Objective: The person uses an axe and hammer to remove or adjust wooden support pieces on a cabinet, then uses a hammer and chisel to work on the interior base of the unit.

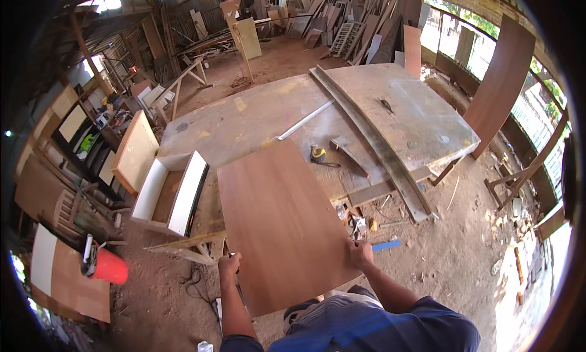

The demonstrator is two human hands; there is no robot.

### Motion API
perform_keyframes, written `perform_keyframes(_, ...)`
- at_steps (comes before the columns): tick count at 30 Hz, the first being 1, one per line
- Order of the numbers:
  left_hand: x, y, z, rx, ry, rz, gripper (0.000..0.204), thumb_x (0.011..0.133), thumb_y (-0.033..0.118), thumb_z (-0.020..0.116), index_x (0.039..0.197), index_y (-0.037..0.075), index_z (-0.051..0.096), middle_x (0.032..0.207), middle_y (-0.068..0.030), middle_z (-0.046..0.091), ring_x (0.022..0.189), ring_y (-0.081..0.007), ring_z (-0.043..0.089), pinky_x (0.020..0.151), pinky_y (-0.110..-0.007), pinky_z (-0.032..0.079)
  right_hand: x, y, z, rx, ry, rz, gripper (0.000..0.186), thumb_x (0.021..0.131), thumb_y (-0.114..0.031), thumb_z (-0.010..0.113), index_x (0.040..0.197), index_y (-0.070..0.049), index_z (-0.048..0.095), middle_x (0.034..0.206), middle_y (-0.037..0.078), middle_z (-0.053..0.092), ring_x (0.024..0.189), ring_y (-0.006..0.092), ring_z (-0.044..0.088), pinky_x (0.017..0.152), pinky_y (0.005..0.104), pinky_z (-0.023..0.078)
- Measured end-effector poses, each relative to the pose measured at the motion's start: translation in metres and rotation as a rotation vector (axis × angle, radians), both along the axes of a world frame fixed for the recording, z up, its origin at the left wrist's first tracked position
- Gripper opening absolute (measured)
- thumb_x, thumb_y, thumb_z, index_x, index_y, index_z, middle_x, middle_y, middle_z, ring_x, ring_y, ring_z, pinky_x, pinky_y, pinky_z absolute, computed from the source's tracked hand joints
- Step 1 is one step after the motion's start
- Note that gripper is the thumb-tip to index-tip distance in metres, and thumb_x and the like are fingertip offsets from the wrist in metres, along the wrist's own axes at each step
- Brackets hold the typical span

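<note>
Item: one brown rectangular panel (281, 230), lying flat, its far part over the worktable (238, 117), its near end reaching out to your waist.

Your right hand (360, 254): closed narrowly on the panel's right edge, thumb on top.

Your left hand (229, 264): curled at the left edge around a small dark item (237, 264) (too small to identify); whether it also grips the panel, you cannot tell from here.

On the worktable, beyond the panel: one yellow-and-black tape measure (318, 153); one short dark strip (350, 158); one pale straightedge (306, 119); one long metal channel (366, 135), laid across the top and overhanging the near edge.

To your left: one open white-sided box (165, 193), near the panel; one red bucket (112, 268), well apart.
</note>
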State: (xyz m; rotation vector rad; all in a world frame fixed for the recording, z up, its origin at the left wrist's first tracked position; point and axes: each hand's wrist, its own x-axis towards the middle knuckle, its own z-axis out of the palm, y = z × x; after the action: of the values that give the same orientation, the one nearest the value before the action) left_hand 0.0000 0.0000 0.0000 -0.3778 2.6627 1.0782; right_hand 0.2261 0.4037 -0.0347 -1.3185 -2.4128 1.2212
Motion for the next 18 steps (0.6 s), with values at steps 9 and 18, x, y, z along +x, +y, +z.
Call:
perform_keyframes(9,-0.154,0.066,-0.017,-0.339,0.447,-0.008,0.033,0.077,0.03,0.065,0.079,-0.003,0.07,0.077,-0.0221,0.069,0.077,-0.0421,0.067,0.073,-0.05,0.053,-0.183,0.03,-0.01,0.079,-0.052,0.012,0.051,0.097,-0.048,0.053,0.087,-0.003,0.075,0.085,0.025,0.07,0.085,0.0459,0.067,0.084,0.051,0.05)
perform_keyframes(18,-0.142,0.158,-0.016,-0.279,0.474,-0.205,0.042,0.081,0.029,0.07,0.11,-0.002,0.065,0.11,-0.0232,0.065,0.106,-0.0409,0.061,0.09,-0.05,0.051,-0.252,0.102,0.035,0.221,0.031,0.258,0.029,0.087,-0.033,0.068,0.097,-0.008,0.076,0.098,0.017,0.073,0.095,0.0374,0.069,0.086,0.045,0.053)
